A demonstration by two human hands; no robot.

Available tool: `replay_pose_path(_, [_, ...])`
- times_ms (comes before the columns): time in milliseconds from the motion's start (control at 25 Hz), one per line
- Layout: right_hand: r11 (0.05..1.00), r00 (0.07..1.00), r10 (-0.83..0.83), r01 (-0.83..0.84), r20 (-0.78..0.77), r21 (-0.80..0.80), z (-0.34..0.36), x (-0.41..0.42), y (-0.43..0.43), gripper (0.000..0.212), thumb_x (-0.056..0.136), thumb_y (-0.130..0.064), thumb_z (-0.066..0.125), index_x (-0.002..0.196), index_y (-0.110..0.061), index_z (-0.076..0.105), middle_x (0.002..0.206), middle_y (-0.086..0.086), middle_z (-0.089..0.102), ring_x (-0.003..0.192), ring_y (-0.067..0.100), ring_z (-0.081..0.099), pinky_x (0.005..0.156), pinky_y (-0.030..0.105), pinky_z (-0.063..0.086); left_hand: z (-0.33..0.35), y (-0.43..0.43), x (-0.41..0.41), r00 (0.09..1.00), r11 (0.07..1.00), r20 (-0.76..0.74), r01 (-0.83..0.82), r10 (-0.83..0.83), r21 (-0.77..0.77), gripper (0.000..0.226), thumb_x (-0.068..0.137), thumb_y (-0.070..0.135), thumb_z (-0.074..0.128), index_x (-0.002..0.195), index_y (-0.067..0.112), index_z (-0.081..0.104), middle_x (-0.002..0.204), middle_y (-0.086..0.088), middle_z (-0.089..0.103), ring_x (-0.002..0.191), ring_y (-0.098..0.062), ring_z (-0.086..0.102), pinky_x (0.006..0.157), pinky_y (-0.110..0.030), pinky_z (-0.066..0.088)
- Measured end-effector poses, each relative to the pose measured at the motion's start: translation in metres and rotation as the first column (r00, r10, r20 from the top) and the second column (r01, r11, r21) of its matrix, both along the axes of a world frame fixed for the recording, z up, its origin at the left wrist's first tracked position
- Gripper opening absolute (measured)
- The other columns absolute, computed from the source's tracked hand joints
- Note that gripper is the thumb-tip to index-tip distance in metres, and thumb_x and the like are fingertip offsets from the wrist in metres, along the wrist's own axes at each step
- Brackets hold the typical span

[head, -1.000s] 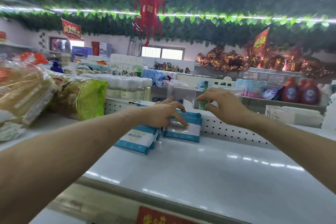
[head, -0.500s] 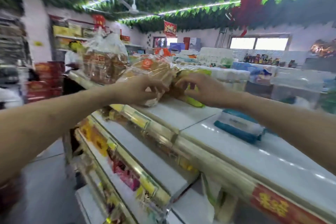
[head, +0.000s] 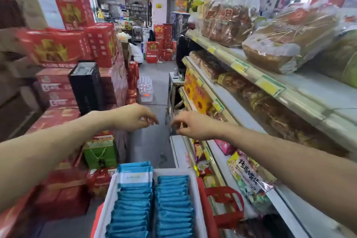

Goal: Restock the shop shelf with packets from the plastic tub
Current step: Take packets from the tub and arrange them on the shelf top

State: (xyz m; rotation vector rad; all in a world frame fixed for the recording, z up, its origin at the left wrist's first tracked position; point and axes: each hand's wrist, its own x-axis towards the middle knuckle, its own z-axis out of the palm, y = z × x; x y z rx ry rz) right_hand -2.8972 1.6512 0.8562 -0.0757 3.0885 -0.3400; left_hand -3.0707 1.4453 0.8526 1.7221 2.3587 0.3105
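White metal shelf (head: pixel 301 91) tiers run along the right side of the aisle, the top one carrying big clear bags of bread (head: pixel 229 15) and the lower ones brown wrapped loaves and bright snack packs. Stacks of red gift boxes (head: pixel 58 48) fill the left side. Low in the middle stands the white plastic tub (head: pixel 195 195), filled with two rows of blue packets (head: pixel 172 205) set on edge; one blue-and-white packet in the left row stands taller than the rest. A red basket (head: pixel 224 205) sits just beside the tub on its right. Both arms reach out over the tub, well above the packets. The left hand (head: pixel 133 117) and right hand (head: pixel 195 124) hang near each other, fingers loosely curled and empty.
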Motion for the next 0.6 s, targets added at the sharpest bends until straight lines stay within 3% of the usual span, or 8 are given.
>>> replay_pose_path(200, [0.993, 0.98, -0.006, 0.029, 0.197, -0.113, -0.116, -0.001, -0.035, 0.027, 0.097, -0.028, 0.061, 0.122, -0.025, 0.069, 0.115, -0.003, 0.06, 0.106, 0.018, 0.061, 0.095, 0.038, 0.05, -0.104, -0.057, 0.008, 0.995, 0.978, 0.056, -0.067, 0.08, -0.197, 0.033, 0.092, 0.017, 0.061, 0.118, 0.032, 0.074, 0.117, 0.006, 0.064, 0.102, -0.011, 0.064, 0.095, -0.033, 0.05])
replay_pose_path(280, [0.988, 0.972, 0.003, 0.032, 0.234, -0.149, -0.147, 0.001, -0.047, 0.027, 0.096, -0.029, 0.059, 0.121, -0.027, 0.069, 0.11, -0.008, 0.052, 0.108, 0.018, 0.058, 0.098, 0.038, 0.047, -0.138, -0.074, 0.013, 0.993, 0.967, 0.072, -0.07, 0.09, -0.244, 0.033, 0.093, 0.016, 0.061, 0.119, 0.03, 0.074, 0.125, 0.003, 0.061, 0.115, -0.017, 0.061, 0.103, -0.031, 0.045])
replay_pose_path(400, [0.98, 0.972, -0.032, 0.077, 0.233, -0.185, -0.168, 0.0, -0.056, 0.028, 0.095, -0.028, 0.057, 0.121, -0.029, 0.069, 0.111, -0.01, 0.048, 0.114, 0.019, 0.056, 0.1, 0.038, 0.045, -0.173, -0.088, 0.013, 0.996, 0.963, 0.024, -0.081, 0.09, -0.259, 0.033, 0.095, 0.019, 0.06, 0.123, 0.033, 0.072, 0.147, 0.001, 0.048, 0.134, -0.022, 0.046, 0.112, -0.034, 0.036])
replay_pose_path(480, [0.97, 0.977, -0.081, 0.124, 0.199, -0.211, -0.171, -0.004, -0.053, 0.026, 0.096, -0.024, 0.057, 0.118, -0.028, 0.07, 0.115, -0.006, 0.054, 0.114, 0.019, 0.056, 0.101, 0.038, 0.046, -0.181, -0.087, 0.013, 0.996, 0.96, -0.055, -0.08, 0.067, -0.27, 0.036, 0.095, 0.023, 0.058, 0.126, 0.039, 0.068, 0.155, 0.004, 0.04, 0.139, -0.023, 0.04, 0.109, -0.043, 0.039])
replay_pose_path(600, [0.951, 0.977, -0.159, 0.19, 0.138, -0.246, -0.171, -0.012, -0.046, 0.023, 0.095, -0.018, 0.059, 0.112, -0.026, 0.072, 0.116, -0.001, 0.058, 0.109, 0.018, 0.058, 0.096, 0.03, 0.045, -0.186, -0.081, 0.011, 0.992, 0.953, -0.118, -0.079, 0.045, -0.293, 0.039, 0.094, 0.025, 0.056, 0.128, 0.043, 0.066, 0.157, 0.007, 0.038, 0.138, -0.022, 0.039, 0.103, -0.043, 0.039])
